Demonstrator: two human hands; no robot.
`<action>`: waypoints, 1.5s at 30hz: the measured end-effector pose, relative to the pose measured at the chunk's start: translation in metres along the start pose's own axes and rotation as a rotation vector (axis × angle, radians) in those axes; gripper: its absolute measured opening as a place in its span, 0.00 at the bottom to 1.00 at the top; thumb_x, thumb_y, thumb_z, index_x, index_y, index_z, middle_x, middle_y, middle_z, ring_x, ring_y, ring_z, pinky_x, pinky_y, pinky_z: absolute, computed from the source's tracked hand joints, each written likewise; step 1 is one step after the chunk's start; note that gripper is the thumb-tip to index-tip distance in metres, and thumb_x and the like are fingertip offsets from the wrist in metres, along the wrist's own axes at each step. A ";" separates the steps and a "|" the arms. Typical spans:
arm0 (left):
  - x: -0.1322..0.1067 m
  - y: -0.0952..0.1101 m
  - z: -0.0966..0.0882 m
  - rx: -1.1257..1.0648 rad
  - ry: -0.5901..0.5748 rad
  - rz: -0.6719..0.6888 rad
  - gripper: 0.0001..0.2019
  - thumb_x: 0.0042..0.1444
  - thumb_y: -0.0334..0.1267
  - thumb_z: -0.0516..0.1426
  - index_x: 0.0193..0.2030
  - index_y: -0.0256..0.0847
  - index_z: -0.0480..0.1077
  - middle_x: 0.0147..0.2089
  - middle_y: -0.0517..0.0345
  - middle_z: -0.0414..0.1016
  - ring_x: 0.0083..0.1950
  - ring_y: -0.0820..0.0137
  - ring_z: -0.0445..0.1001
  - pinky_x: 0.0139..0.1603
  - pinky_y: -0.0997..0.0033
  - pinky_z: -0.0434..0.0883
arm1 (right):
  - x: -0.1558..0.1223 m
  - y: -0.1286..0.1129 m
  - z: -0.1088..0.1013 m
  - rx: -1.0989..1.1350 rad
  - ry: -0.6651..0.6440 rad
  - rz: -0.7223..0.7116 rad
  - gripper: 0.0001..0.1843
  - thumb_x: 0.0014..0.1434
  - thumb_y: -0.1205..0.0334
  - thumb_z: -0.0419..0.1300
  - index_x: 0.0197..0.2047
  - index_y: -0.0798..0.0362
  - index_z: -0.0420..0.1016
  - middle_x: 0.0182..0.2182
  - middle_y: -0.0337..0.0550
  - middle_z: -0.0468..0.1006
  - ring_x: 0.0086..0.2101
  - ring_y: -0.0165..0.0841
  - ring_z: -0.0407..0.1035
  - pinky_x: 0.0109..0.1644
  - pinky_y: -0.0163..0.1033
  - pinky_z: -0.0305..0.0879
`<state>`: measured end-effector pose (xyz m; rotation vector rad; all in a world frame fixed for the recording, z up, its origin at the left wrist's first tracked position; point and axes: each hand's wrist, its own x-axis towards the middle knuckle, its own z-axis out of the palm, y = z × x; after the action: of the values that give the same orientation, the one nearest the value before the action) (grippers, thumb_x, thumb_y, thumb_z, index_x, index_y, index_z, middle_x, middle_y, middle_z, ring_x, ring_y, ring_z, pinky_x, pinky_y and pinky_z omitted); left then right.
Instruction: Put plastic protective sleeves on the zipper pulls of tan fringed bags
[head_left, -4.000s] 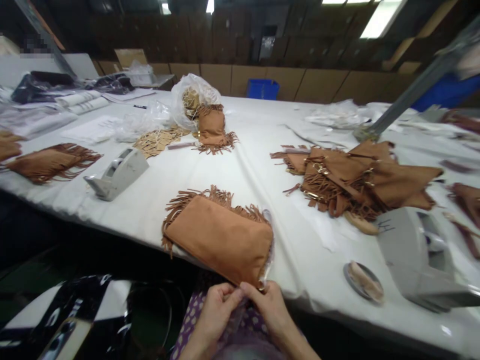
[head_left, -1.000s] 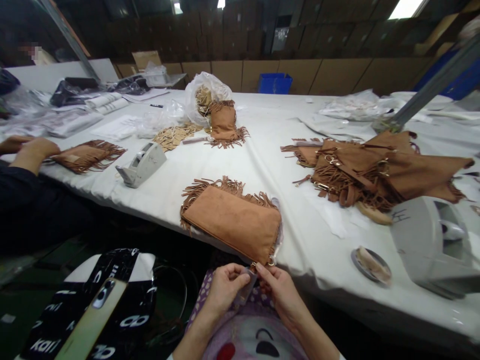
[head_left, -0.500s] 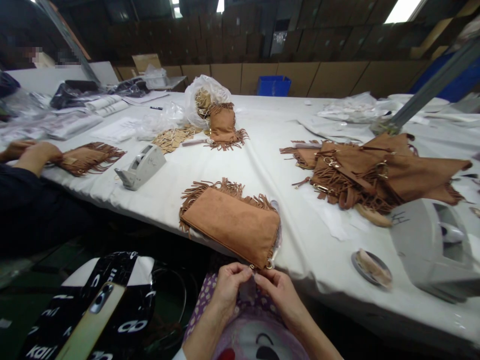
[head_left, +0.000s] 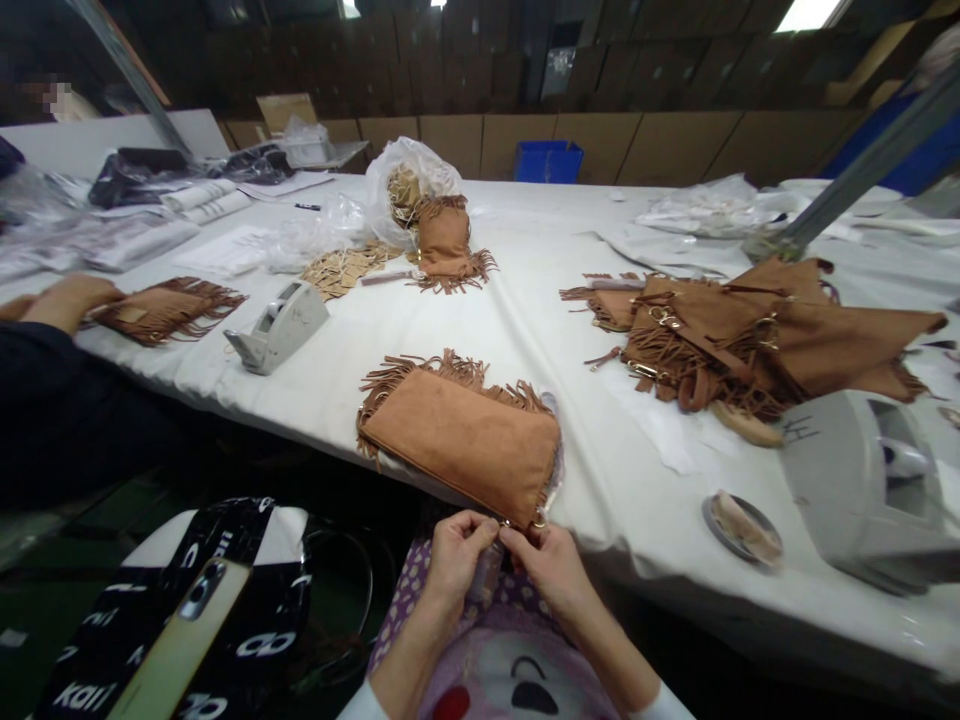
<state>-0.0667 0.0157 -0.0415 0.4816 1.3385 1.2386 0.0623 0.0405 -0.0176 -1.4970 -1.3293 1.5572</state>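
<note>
A tan suede pouch with fringe (head_left: 463, 435) lies flat at the near edge of the white table (head_left: 517, 320), its corner hanging over the edge. At that corner a small gold ring (head_left: 537, 519) shows. My left hand (head_left: 459, 555) and my right hand (head_left: 549, 565) meet just below it, fingers pinched together on a small clear piece at the pouch's corner. Both hands are closed. What exactly they pinch is too small to name.
A heap of several fringed pouches (head_left: 742, 335) lies at right. Grey tape dispensers stand at left (head_left: 279, 326) and right (head_left: 862, 490). A small round dish (head_left: 742, 530) sits near the edge. Another person's hand (head_left: 71, 300) rests by a pouch (head_left: 169, 308) at far left. A phone (head_left: 184, 640) lies on a black bag below.
My hands have risen slightly and closed in on the pouch's near corner. The other person's hand at left shifted a little. The pouch stays in place.
</note>
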 end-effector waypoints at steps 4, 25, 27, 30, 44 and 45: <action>-0.001 0.005 -0.008 -0.008 -0.019 -0.023 0.23 0.39 0.56 0.66 0.26 0.34 0.72 0.21 0.61 0.71 0.22 0.75 0.64 0.25 0.75 0.61 | -0.001 0.001 0.005 0.030 0.007 0.044 0.17 0.49 0.55 0.61 0.16 0.55 0.67 0.12 0.37 0.68 0.16 0.27 0.58 0.22 0.34 0.52; -0.033 -0.009 0.000 0.067 0.033 0.127 0.18 0.50 0.52 0.61 0.31 0.35 0.73 0.15 0.69 0.59 0.16 0.80 0.53 0.18 0.78 0.51 | -0.005 -0.010 0.008 0.131 -0.049 0.110 0.10 0.47 0.61 0.61 0.19 0.57 0.70 0.14 0.35 0.68 0.17 0.24 0.57 0.21 0.33 0.52; -0.034 -0.010 0.003 0.027 0.042 0.124 0.19 0.50 0.50 0.62 0.39 0.35 0.73 0.16 0.69 0.61 0.16 0.80 0.54 0.17 0.79 0.51 | -0.005 -0.009 0.009 0.153 -0.044 0.121 0.09 0.47 0.61 0.61 0.20 0.57 0.71 0.15 0.35 0.69 0.17 0.24 0.57 0.21 0.32 0.53; -0.036 -0.012 0.004 0.104 0.097 0.230 0.14 0.53 0.45 0.60 0.39 0.35 0.76 0.21 0.62 0.71 0.19 0.76 0.64 0.20 0.78 0.61 | -0.007 -0.009 0.010 0.243 -0.043 0.151 0.09 0.46 0.61 0.61 0.21 0.57 0.71 0.16 0.36 0.70 0.17 0.24 0.58 0.20 0.31 0.54; -0.043 -0.012 -0.012 0.625 -0.030 0.855 0.16 0.61 0.27 0.49 0.49 0.40 0.75 0.34 0.52 0.77 0.35 0.72 0.76 0.36 0.77 0.72 | -0.013 -0.022 0.001 0.541 -0.194 0.322 0.14 0.45 0.57 0.70 0.25 0.59 0.74 0.18 0.36 0.70 0.20 0.22 0.62 0.25 0.28 0.63; -0.044 -0.011 -0.012 0.619 -0.033 0.844 0.16 0.62 0.27 0.49 0.49 0.41 0.75 0.35 0.52 0.78 0.35 0.72 0.76 0.36 0.77 0.72 | -0.014 -0.022 0.002 0.526 -0.204 0.300 0.15 0.44 0.56 0.71 0.24 0.59 0.74 0.18 0.35 0.69 0.20 0.22 0.62 0.25 0.28 0.61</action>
<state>-0.0631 -0.0301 -0.0340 1.6190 1.5358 1.4322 0.0585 0.0343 0.0080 -1.2603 -0.7201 2.0954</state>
